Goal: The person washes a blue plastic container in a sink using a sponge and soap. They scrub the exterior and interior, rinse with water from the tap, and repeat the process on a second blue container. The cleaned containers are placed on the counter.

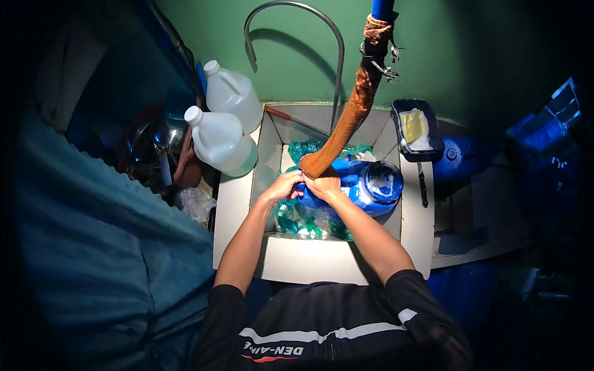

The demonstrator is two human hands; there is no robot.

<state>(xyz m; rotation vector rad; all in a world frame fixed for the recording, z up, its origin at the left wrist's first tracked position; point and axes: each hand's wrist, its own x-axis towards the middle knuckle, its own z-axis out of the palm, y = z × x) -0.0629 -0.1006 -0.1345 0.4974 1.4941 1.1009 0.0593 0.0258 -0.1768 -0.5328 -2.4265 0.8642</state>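
Note:
A blue plastic jug (345,185) with a large round lid (382,181) lies on its side in a tiled sink basin (267,162), with suds on it. My left hand (284,186) is at the jug's left end, its fingers bent against the blue plastic. My right hand (323,182) rests over the same end, close beside the left one, partly under the lower end of an orange-brown cloth-like sleeve (341,139) that hangs from a blue pipe (383,9). Whether either hand grips the jug is hard to tell. Green netting (304,148) lies around and below the jug.
Two translucent plastic jugs (222,141) stand on the left rim. A black tub (417,150) with a yellow sponge (414,126) and a knife (422,185) are at the right. A curved metal pipe (341,55) rises behind; a red-handled tool (278,113) leans in the basin.

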